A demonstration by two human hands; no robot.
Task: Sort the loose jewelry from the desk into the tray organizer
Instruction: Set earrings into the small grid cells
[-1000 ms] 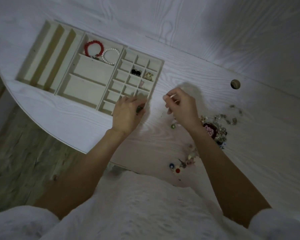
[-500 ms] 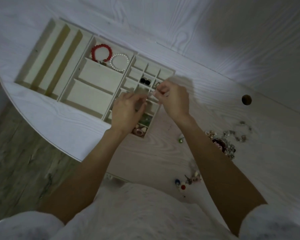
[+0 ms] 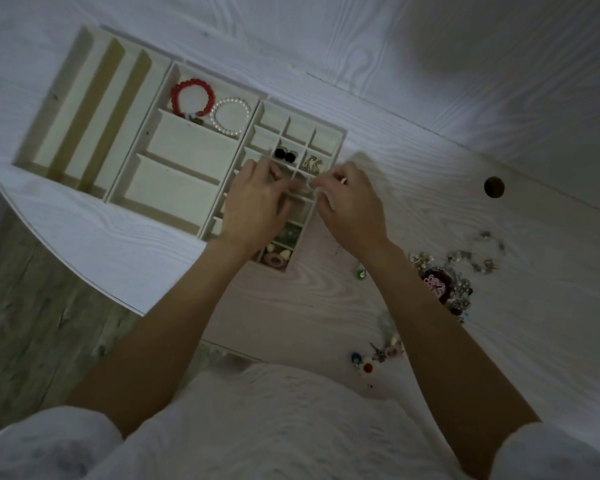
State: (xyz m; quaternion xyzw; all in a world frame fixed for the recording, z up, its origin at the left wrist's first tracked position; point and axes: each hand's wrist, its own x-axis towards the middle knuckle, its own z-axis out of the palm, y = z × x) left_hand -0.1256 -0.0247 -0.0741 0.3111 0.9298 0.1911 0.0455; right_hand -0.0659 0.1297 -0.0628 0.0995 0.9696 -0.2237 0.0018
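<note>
White wood-grain table [image 3: 430,209], dim light: both hands have come from the loose jewelry [image 3: 444,278] near the right edge to the tray organizer [image 3: 125,202], left hand [image 3: 253,206] and right hand [image 3: 350,202] fingers curled, pinching something too small to name over its small compartments — another piece apparently going in.

desk [image 3: 430,209] of pale, matt wood-grain surface; tray organizer [image 3: 174,188] lined in matt cream, cloth-like material; red bracelet [image 3: 192,95] of glossy beads; white bracelet [image 3: 230,116] of pearly, lustrous beads; loose jewelry [image 3: 447,278] with shiny metallic glints; sleeves [image 3: 257,427] of white textured cloth
</note>
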